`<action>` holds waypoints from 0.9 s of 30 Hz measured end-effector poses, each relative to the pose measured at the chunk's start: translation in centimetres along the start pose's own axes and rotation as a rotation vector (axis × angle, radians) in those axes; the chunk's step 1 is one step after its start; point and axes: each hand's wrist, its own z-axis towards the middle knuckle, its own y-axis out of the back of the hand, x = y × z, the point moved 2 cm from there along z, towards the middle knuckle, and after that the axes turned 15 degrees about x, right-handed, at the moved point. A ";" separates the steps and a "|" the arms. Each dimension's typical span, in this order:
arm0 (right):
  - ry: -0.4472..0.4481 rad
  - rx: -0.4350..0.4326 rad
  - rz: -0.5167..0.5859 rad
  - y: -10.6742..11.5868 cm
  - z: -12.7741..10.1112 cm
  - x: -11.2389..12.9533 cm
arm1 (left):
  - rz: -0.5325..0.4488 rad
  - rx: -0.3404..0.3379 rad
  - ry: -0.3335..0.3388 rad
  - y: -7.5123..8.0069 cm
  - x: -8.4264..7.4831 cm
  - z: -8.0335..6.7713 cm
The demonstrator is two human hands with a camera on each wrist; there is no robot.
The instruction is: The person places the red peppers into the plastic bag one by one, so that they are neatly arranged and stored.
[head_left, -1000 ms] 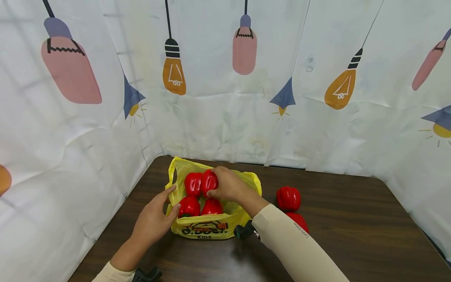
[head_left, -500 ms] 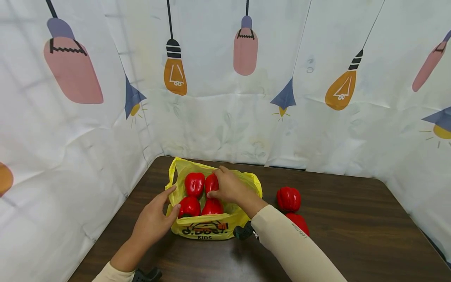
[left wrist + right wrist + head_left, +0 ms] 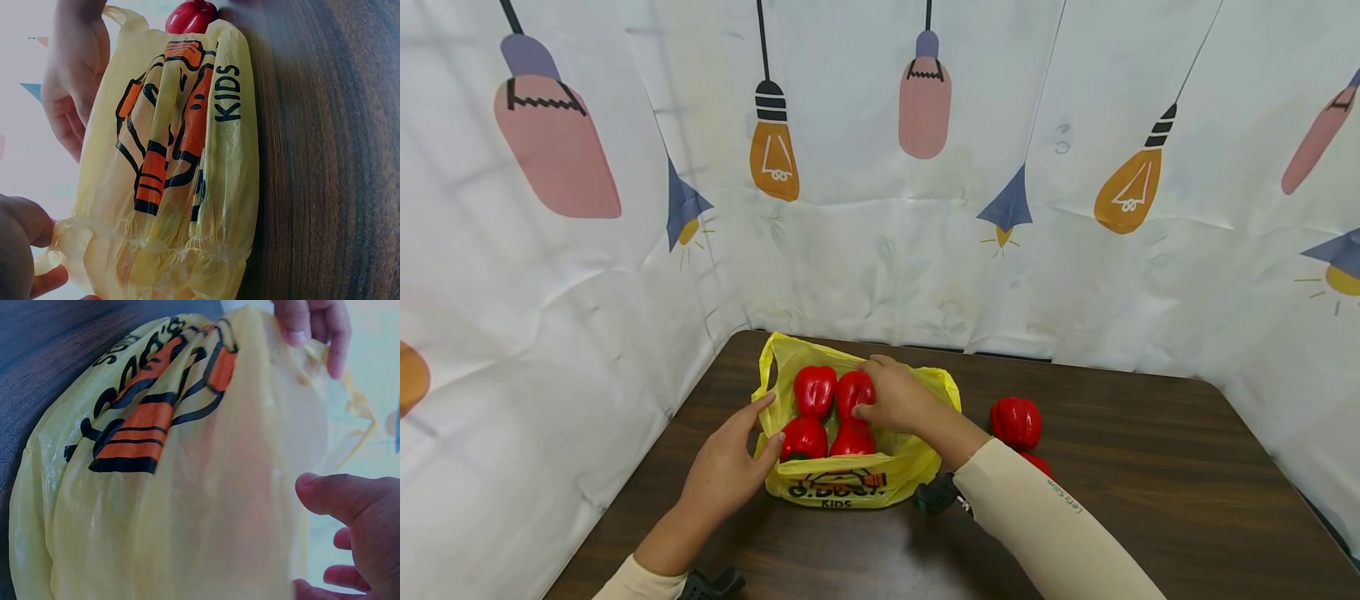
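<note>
A yellow plastic bag (image 3: pixel 904 479) stands on the table with its mouth spread, and several red bell peppers (image 3: pixel 815 390) lie inside. At its left side my left hand (image 3: pixel 726 467) holds the rim, the plastic between thumb and fingers. My right hand (image 3: pixel 904 406) is in the mouth of the bag, thumb and fingers spread beside the upper right bell pepper (image 3: pixel 855 393). Light contact there cannot be ruled out. In the right wrist view the right thumb (image 3: pixel 331 495) is extended, with no pepper visible in the hand. The bag's wall hides the peppers there.
Two more red bell peppers stand right of the bag: the rear one (image 3: pixel 1016 422) shows fully, the front one (image 3: pixel 1037 465) is partly behind the right sleeve. The dark wooden table (image 3: pixel 1165 467) extends right. A patterned white curtain (image 3: pixel 880 258) hangs behind.
My right hand has shifted slightly right, and the upper right pepper shows more fully. The upper two peppers sit a little farther right. My left hand stays at the rim.
</note>
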 end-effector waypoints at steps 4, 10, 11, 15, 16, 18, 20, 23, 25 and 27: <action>0.017 0.000 -0.011 0.6 -1.1 0.3 | 0.002 0.003 0.003 0.1 -0.1 0.0; 0.079 0.009 -0.019 2.0 -3.2 1.2 | 0.002 0.005 0.008 0.2 -0.2 0.1; 0.092 0.009 -0.020 2.2 -3.6 1.3 | 0.002 0.006 0.008 0.2 -0.2 0.1; 0.132 0.003 -0.064 2.8 -4.9 1.5 | 0.000 0.009 0.012 0.3 -0.3 0.1; 0.139 0.002 -0.079 2.9 -5.2 1.5 | 0.000 0.009 0.013 0.3 -0.3 0.1; 0.155 -0.003 -0.104 3.3 -5.7 1.3 | 0.002 0.008 0.015 0.3 -0.3 0.1; 0.167 -0.010 -0.115 3.5 -6.2 0.9 | 0.004 0.009 0.018 0.3 -0.2 0.1; 0.187 -0.035 -0.117 3.9 -6.8 0.2 | 0.005 0.012 0.021 0.3 -0.2 0.1; 0.204 -0.059 -0.120 4.2 -7.3 -0.4 | 0.006 0.015 0.023 0.3 -0.2 0.0; 0.213 -0.086 -0.130 4.5 -7.8 -1.0 | 0.007 0.018 0.025 0.3 -0.2 0.0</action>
